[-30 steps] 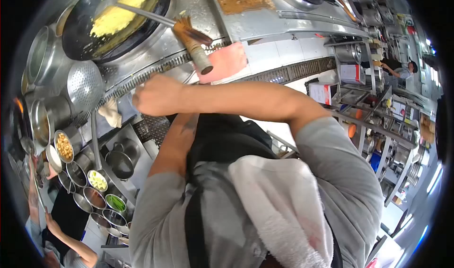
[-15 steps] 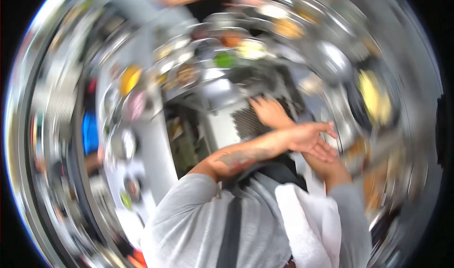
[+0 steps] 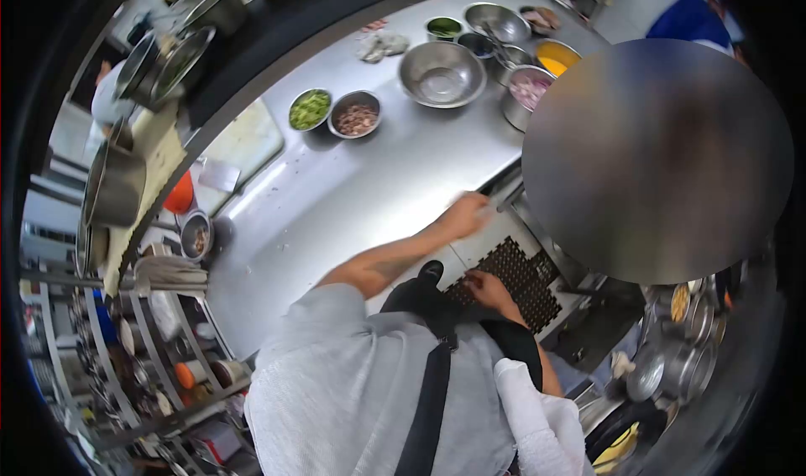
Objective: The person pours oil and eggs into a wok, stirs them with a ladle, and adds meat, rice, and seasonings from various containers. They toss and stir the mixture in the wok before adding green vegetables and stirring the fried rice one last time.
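Your left hand (image 3: 467,214) is held out at the near right edge of the worktop (image 3: 361,182), the thing closest to it; whether they touch, you cannot tell. Its fingers are smeared by motion, so you cannot say how far they are spread or whether they grip anything. Your right hand (image 3: 489,291) hangs lower, close to your body, above the dark mat (image 3: 512,270) on the floor. Its fingers look bent, but their tips are too dim to tell how far they part or what they might hold.

The steel worktop lies in front of you and to your left. On its far side you have the big bowl (image 3: 442,88), with the bowl of brown pieces (image 3: 356,97) left of it and the bowl of green pieces (image 3: 315,128) just beside that. The pot of pink pieces (image 3: 511,113) stands to the big bowl's right. A white board (image 3: 248,144) lies farther left. At your lower right, yellow food (image 3: 618,451) sits in a black wok (image 3: 651,417).
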`<state>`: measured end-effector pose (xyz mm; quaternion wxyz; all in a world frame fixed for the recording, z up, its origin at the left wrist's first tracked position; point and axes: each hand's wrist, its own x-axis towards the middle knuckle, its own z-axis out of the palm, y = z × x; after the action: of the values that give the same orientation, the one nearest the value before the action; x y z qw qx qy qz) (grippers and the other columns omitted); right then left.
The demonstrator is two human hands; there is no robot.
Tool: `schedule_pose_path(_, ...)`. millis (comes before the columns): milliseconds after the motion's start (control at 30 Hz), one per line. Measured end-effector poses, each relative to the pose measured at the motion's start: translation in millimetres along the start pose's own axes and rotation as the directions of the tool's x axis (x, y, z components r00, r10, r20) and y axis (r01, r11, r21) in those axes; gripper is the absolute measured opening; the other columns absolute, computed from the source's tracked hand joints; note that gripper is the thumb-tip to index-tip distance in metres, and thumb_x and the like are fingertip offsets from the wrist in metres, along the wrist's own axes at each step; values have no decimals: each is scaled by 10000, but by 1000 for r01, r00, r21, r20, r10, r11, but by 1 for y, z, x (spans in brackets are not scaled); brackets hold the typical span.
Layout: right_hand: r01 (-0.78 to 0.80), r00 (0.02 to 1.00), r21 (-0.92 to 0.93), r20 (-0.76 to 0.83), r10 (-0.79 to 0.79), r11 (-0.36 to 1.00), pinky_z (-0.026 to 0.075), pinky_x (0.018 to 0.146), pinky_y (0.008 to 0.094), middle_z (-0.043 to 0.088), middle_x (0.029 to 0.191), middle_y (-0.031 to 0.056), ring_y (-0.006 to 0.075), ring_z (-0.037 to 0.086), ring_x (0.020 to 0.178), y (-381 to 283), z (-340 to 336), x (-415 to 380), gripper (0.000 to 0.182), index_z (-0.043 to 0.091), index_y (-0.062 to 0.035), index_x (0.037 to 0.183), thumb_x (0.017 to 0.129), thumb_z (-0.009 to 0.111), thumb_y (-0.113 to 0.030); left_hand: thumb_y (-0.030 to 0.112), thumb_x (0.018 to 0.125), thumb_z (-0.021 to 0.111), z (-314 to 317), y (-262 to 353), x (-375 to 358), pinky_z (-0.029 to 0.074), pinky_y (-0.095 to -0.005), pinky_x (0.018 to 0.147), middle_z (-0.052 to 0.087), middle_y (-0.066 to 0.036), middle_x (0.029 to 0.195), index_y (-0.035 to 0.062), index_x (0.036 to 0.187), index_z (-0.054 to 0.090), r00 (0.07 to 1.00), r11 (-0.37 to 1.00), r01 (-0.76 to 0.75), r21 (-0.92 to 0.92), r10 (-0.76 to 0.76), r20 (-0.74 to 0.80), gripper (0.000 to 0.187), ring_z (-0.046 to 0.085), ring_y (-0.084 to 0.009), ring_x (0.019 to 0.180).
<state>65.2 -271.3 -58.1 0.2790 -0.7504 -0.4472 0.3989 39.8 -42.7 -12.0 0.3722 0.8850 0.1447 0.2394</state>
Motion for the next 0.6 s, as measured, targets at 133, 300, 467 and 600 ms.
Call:
schedule_pose_path(133,-333,904,-23,-291,313,942,523,841,412,698,941,232,371,682,882,55,22,-75,359,682,-12,1126,866,670,-260,189,879,660,-154,-110,-56,514,-340,513,654,-132,689,21,891,608,857,874,463,-149,-484,-174,176,660,-182,608)
schedule_pose_path(300,-651,727,-195,119,677,734,520,739,441,695,882,203,353,677,799,125,39,-234,264,699,-54,981,820,655,-258,529,883,661,-237,-152,-17,508,-300,423,652,-187,667,25,914,601,462,373,526,-764,-880,-112,508,647,-211,508)
schedule_pose_path(467,-551,725,-258,322,609,793,517,637,469,693,824,174,334,673,716,192,74,-257,189,716,-96,836,775,639,-257,257,827,743,-185,-190,11,459,-354,545,702,-62,800,54,909,737,558,823,190,-535,-539,-631,219,591,-173,626)
schedule_pose_path(600,-587,714,36,-449,538,809,525,737,484,696,911,209,377,669,832,200,35,-214,329,704,-18,913,821,623,-324,204,952,601,-100,-174,-22,458,-334,529,642,-124,768,-51,916,626,737,852,317,-415,-498,-458,259,560,-199,592)
